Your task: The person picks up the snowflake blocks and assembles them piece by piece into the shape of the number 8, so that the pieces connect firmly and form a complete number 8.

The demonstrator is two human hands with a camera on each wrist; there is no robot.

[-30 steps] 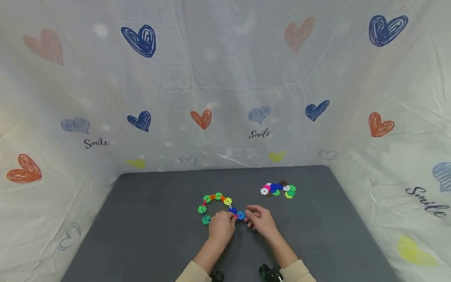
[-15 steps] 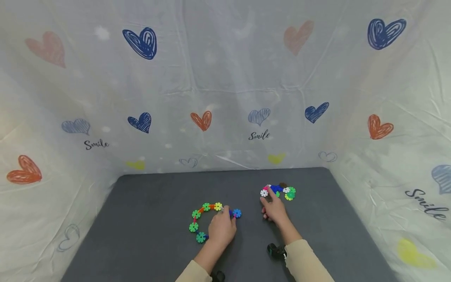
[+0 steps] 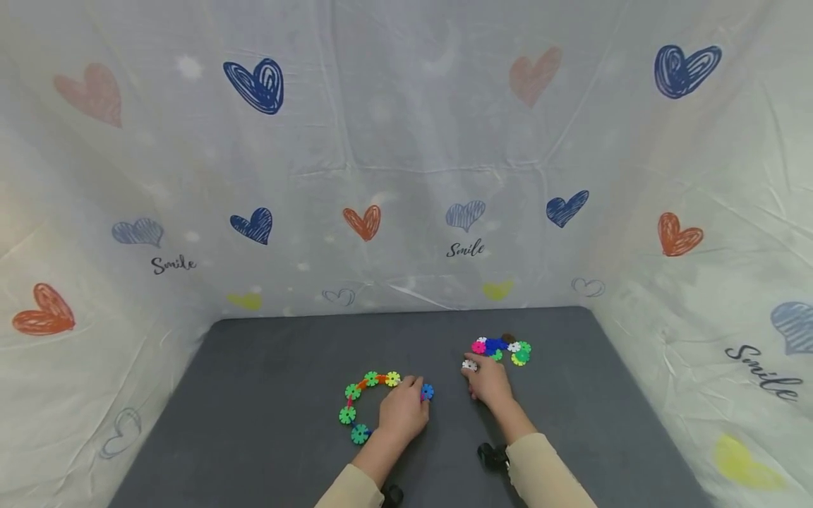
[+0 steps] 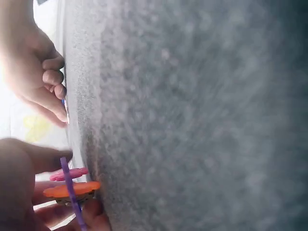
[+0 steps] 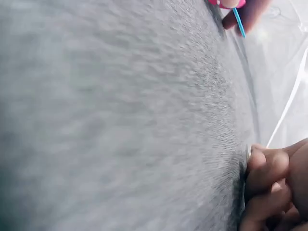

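Note:
My left hand [image 3: 404, 408] grips one end of a curved chain of interlocking flower-shaped discs [image 3: 352, 391], mostly green with yellow, orange and blue ones. In the left wrist view, an orange disc [image 4: 72, 189], a purple disc [image 4: 70, 185] seen edge-on and a pink disc [image 4: 72, 173] show among its fingers. A blue disc [image 3: 428, 391] sticks out to the right of that hand. My right hand [image 3: 489, 381] holds a white flower disc [image 3: 469, 365] between index finger and thumb, low at the table; its other fingers are curled under.
Loose flower discs, including a pink one [image 3: 478, 347], several blue [image 3: 495, 346] and green ones [image 3: 524, 351], lie in a small heap behind the right hand. A dark grey table [image 3: 267, 395] meets a white heart-printed curtain [image 3: 406, 141] at its back and sides.
My right hand left the chain, reached to the heap and drew a white disc toward the front left. The left hand shifted the chain slightly left and nearer.

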